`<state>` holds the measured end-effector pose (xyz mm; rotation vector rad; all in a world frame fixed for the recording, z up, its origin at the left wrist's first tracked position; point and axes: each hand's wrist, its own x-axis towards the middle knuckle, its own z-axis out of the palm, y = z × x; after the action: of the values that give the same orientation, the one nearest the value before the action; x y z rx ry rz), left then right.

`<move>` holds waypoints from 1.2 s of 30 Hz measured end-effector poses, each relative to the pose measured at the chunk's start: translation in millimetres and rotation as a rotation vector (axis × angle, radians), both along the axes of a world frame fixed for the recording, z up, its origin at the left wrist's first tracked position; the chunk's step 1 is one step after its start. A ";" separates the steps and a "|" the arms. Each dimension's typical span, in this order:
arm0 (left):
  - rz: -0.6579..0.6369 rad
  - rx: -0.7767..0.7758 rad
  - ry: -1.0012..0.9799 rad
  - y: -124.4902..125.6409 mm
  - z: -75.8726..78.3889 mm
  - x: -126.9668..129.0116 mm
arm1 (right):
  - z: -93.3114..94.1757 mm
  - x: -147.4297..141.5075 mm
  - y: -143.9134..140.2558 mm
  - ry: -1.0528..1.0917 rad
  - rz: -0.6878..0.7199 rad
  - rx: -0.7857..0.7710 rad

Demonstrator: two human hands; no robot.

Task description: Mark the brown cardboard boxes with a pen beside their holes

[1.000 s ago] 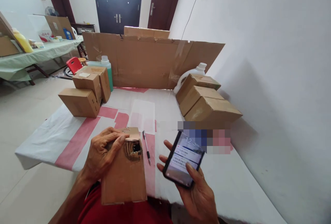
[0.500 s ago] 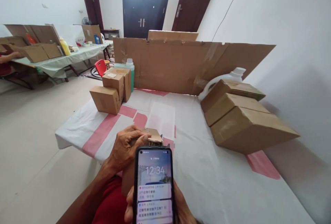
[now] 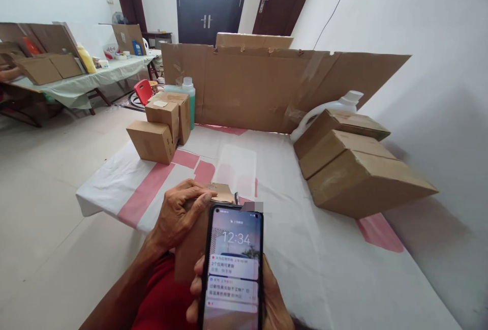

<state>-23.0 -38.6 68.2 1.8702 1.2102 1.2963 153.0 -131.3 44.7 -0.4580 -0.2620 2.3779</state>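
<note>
While the right hand grips a phone, it half-hides the left hand's clutched box.

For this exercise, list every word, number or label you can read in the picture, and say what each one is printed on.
"12:34" – on the screen of the phone in the right hand.
Notification lines under the clock: too small and blurred to read.
White label on the small box in the left stack: no legible text.
Cardboard box under the left hand: no print visible.
</note>
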 end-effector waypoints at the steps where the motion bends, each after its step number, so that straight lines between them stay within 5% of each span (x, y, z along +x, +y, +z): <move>1: 0.001 -0.004 -0.003 0.4 -0.2 -0.5 | -0.8 -0.2 -0.3 -0.003 -0.011 0.003; 11: 0.016 -0.034 0.022 3.0 2.9 -0.8 | 8.3 7.3 3.1 -0.062 -0.112 0.059; 15: 0.026 -0.065 0.008 17.5 0.5 -6.2 | 4.9 33.2 21.2 -0.200 -0.493 0.031; 19: 0.067 -0.120 -0.025 44.4 -1.2 -14.5 | -33.6 81.0 55.7 -0.542 -0.787 0.069; 26: 0.065 -0.232 -0.055 78.2 -0.3 -19.2 | -122.1 146.9 100.7 -1.526 -0.670 0.147; 36: -0.058 -0.451 -0.389 114.1 -24.6 -22.9 | -136.9 158.9 87.4 -2.092 -0.617 0.385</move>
<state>-45.9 75.5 43.6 1.2565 1.1144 1.1671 311.9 -43.9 -92.2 -2.1613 -1.1421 0.4158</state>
